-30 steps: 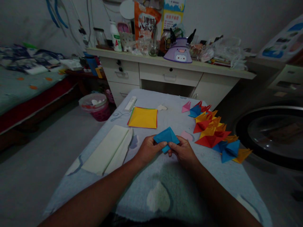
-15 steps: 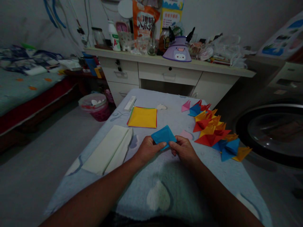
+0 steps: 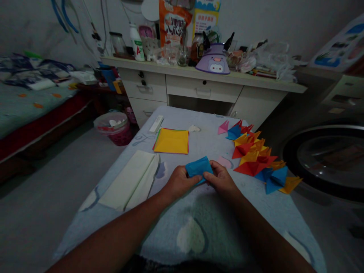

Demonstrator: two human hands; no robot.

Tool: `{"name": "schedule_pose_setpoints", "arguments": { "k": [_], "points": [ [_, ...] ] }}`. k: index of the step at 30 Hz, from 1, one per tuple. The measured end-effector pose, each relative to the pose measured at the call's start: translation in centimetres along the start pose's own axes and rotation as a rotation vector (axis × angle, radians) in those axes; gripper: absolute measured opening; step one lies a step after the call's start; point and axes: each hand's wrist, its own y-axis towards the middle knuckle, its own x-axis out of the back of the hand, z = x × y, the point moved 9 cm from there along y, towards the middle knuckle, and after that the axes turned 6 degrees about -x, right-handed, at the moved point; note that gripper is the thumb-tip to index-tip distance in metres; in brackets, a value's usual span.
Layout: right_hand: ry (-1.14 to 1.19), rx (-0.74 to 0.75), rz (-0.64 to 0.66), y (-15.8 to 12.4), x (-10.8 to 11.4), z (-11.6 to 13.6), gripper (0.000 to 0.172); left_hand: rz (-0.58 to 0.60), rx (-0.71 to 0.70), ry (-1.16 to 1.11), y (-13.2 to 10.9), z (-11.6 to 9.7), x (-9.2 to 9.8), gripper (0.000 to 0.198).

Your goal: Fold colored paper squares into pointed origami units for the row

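Note:
A folded sheet of blue origami paper [image 3: 198, 167] is held just above the cloth-covered table, between my two hands. My left hand [image 3: 182, 181] is closed on its left side, thumb across the front. On the right side my right hand [image 3: 220, 176] pinches it, thumb on the lower edge and fingers behind. Part of the paper is hidden by the thumbs. Beyond the hands lies a stack of square paper [image 3: 172, 141], yellow on top. To the right stand several folded paper cranes [image 3: 254, 165] in red, orange, blue and pink.
A folded white cloth or paper [image 3: 129, 180] lies left of my hands. A small white box [image 3: 156, 124] sits at the table's far left. Behind stands a white desk [image 3: 203, 89] with a purple visor [image 3: 214, 60]. A pink bin [image 3: 121, 134] is on the floor, a washing machine [image 3: 327, 102] right.
The blue paper has turned in my hands; its upward point has given way to a flatter top edge. My left hand has shifted slightly right, and the fingers have moved around the paper.

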Motion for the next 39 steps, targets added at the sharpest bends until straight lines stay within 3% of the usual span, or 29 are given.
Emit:
{"name": "schedule_pose_setpoints", "arguments": {
  "k": [3, 12, 19, 24, 32, 39],
  "points": [
    [-0.087, -0.008, -0.01, -0.1, -0.2, -0.1, 0.025, 0.002, -0.006, 0.089, -0.1, 0.2, -0.2, 0.028],
    [-0.07, -0.048, -0.027, -0.1, 0.3, -0.8, 0.026, -0.145, -0.097, -0.059, 0.0, -1.7, 2.0, 0.027],
    [-0.083, -0.059, 0.015, -0.3, -0.4, -0.5, 0.027, -0.171, -0.092, -0.051, -0.1, -2.1, 2.5, 0.037],
    [-0.074, -0.05, -0.019, -0.1, 0.1, -0.9, 0.028, -0.054, -0.068, -0.167, 0.0, -1.4, 1.0, 0.037],
    [0.043, -0.012, -0.045, -0.1, 0.0, 0.0, 0.029, 0.007, -0.037, 0.114, 0.0, -0.1, 0.2, 0.029],
    [-0.001, -0.019, -0.091, -0.3, 1.0, 0.3, 0.031, 0.084, -0.013, 0.082, -0.2, 0.0, -0.6, 0.034]
  ]
}}
